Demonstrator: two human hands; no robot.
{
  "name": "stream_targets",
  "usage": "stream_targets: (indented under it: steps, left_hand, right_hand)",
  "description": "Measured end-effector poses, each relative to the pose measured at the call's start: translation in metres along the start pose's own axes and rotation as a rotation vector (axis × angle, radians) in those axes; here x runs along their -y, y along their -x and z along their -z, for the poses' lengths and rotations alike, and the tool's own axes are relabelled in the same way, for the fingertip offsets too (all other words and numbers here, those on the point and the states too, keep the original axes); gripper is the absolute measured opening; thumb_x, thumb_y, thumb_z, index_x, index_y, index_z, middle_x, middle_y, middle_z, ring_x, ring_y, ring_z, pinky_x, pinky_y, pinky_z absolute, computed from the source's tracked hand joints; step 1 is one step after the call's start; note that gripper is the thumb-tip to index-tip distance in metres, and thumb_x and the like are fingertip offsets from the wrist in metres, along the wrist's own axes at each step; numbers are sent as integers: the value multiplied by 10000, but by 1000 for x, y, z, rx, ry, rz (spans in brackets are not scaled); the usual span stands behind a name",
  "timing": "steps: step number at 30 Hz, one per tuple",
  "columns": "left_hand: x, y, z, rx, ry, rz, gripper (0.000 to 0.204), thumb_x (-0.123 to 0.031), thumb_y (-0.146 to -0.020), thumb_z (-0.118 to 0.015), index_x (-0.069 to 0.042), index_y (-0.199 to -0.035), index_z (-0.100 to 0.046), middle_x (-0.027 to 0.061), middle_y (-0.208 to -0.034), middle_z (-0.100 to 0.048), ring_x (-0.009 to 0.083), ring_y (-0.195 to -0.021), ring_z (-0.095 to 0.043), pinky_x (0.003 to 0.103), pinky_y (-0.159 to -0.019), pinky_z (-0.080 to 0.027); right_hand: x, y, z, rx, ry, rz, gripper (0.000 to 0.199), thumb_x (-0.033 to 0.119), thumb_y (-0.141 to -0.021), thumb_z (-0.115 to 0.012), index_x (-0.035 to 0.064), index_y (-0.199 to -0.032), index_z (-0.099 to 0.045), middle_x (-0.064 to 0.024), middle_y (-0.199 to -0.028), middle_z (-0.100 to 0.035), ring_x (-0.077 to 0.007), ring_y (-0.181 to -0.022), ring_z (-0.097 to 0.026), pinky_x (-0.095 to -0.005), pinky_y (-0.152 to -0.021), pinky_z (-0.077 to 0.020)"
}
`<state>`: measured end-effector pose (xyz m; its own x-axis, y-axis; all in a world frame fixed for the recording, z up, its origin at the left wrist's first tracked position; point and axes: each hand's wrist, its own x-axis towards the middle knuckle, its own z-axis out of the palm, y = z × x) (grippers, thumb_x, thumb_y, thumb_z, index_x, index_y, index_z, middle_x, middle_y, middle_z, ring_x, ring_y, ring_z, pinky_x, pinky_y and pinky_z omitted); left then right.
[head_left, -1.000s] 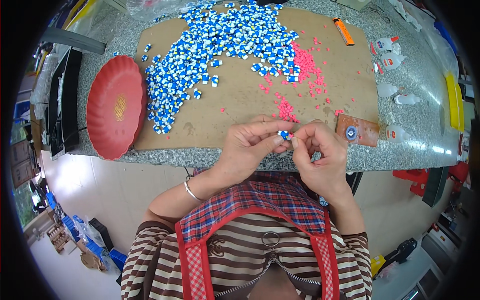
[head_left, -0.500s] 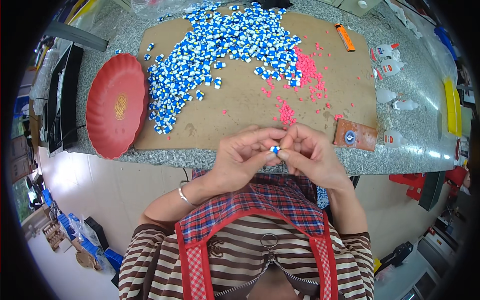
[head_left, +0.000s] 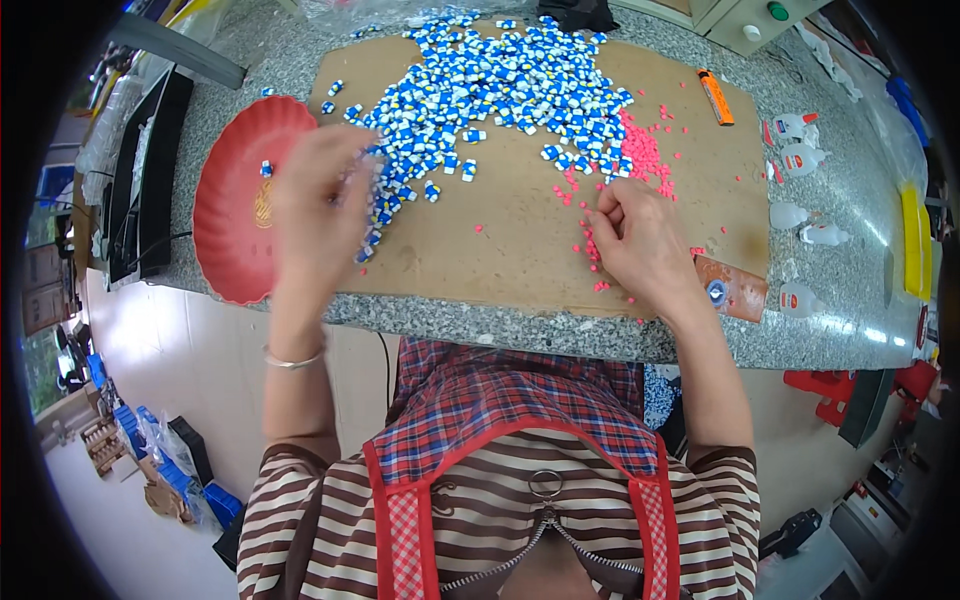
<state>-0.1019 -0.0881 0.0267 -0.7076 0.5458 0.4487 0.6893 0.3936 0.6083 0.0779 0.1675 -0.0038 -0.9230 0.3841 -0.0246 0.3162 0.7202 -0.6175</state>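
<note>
My left hand (head_left: 325, 215), smeared by motion, is between the red scalloped dish (head_left: 222, 205) and the left edge of a heap of small blue-and-white pieces (head_left: 500, 85). Its fingers cannot be made out clearly. In the dish lies one blue-and-white piece (head_left: 266, 169) with nothing touching it. My right hand (head_left: 645, 245) rests low over the scattered small pink pieces (head_left: 643, 148), fingers curled and thumb bent in toward them. Whatever its fingertips pinch is hidden or too small to name. Both piles lie on a brown cardboard sheet (head_left: 500, 235).
An orange box cutter (head_left: 714, 97) lies at the sheet's far right. Several small white glue bottles (head_left: 802, 158) line the speckled stone table (head_left: 860, 280) on the right. Close by my right wrist is a reddish-brown block (head_left: 745, 287). A black tray (head_left: 155, 170) stands left of the dish.
My hands were together at the table's front, pinching one blue-and-white piece. They have parted, left toward the dish, right to the pink pieces. A blue-and-white piece now lies in the dish.
</note>
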Motion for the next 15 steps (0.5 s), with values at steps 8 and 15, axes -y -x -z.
stream_targets:
  steps: [8, 15]
  left_hand:
    - [-17, -5, -80, 315, -58, -228, 224, 19, -789, -696, -19, -1010, -704, 138, -968, -647, 308, -851, -639, 362, -719, -526]
    - [-34, 13, -68, 312, 188, -82, 154, 40, -827, -675, 1, -972, -708, 72, -892, -582, 175, -762, -587, 276, -644, -473]
  right_hand:
    - [-4, 4, 7, 15, 111, 170, 62, 31, -814, -623, 26, -835, -565, -154, -846, -629, -368, -772, -640, -493, -642, -491]
    - [-7, 11, 5, -31, 49, 223, 71, 11, -840, -597, 34, -867, -535, -147, -867, -595, -365, -747, -617, -487, -616, -471]
